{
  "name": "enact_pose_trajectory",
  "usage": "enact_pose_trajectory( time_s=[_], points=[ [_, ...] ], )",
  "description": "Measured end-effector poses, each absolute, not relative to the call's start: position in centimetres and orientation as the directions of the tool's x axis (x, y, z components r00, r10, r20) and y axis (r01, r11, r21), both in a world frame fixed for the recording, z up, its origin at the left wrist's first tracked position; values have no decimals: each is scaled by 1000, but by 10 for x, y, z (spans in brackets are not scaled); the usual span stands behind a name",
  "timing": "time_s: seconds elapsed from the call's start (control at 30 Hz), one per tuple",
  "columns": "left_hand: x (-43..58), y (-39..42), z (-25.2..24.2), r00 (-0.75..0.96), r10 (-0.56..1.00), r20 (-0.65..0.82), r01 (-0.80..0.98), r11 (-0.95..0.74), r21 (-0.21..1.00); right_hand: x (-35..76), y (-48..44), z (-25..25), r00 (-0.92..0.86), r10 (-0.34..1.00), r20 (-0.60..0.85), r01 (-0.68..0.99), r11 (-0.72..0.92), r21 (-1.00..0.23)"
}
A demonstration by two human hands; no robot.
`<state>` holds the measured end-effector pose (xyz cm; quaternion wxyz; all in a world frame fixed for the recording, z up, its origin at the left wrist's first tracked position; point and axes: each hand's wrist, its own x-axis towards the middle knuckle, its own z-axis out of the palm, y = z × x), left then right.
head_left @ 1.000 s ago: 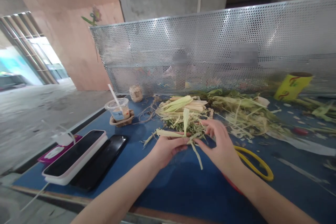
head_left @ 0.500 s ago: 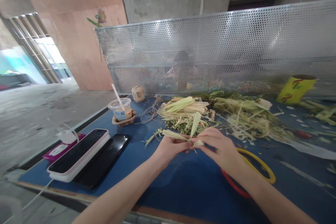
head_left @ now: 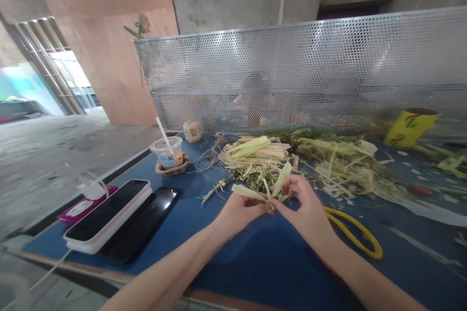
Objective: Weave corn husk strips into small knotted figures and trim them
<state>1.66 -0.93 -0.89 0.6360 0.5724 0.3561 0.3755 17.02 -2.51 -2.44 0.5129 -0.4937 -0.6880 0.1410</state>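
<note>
Pale corn husk strips cross between my two hands over the blue table. My left hand pinches them from the left, and one strip sticks out over its knuckles. From the right, the thumb and fingers of my right hand close on the husks where they meet. Just behind my hands lies a heap of dried green plant bits. Beyond that is a stack of flat corn husks. Yellow tape or a ring lies by my right wrist, and something red is mostly hidden under that forearm.
At left are a white-cased phone, a black phone and a drink cup in a cardboard holder. Twine trails behind. Loose husks and a yellow tube lie right. A perforated metal screen borders the back.
The upright husk strip has tilted right and a second narrow strip now shows beside it. My right hand has turned and its fingers have drawn in around the husks' crossing.
</note>
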Motion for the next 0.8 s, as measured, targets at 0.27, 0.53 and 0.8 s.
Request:
enact_pose_trajectory(
  time_s=[0.27, 0.53, 0.8],
  points=[
    [16, -9, -10, 514, 858, 12, -122, 60, 991, 175, -34, -18, -229, 452, 862, 786, 608, -110],
    [14, -8, -9, 590, 807, 5, -274, 194, 942, 185, -32, -10, -543, 375, 752, 678, 724, 129],
    [12, -12, 1, 672, 740, 1, -272, 245, 931, 192, -30, -2, -505, 538, 675, 633, 762, -134]
  ],
)
